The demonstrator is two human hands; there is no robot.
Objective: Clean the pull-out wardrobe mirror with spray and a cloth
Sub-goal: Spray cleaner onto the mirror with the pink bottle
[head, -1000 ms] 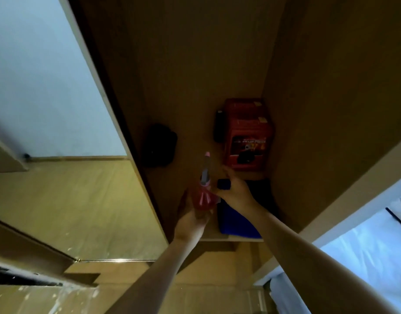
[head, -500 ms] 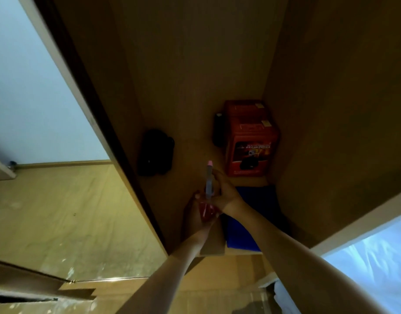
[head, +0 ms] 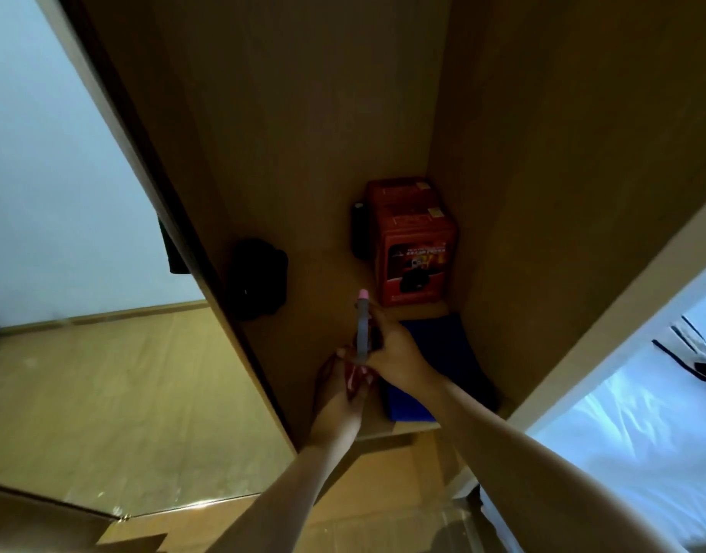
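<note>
Spray bottle [head: 359, 353]: stood low in the wardrobe, left of the red box [head: 413, 249] and nearer the camera, nozzle up; probably being readied for spraying.
Left hand [head: 337, 397]: fingers wrapped round the bottle's red body, steadying it.
Right hand [head: 395, 357]: curled round the bottle's neck and trigger head; whether it was squeezing or twisting, I cannot tell.
Blue cloth [head: 435, 365]: lay flat in front of the red box, just right of the bottle, apparently parked within reach.
Mirror [head: 104, 353]: far left of the red box, reflecting floor and wall, its lower edge cut off.
Hard to make out: the dark lump [head: 259, 279] left of the red box; the bottle's label.
</note>
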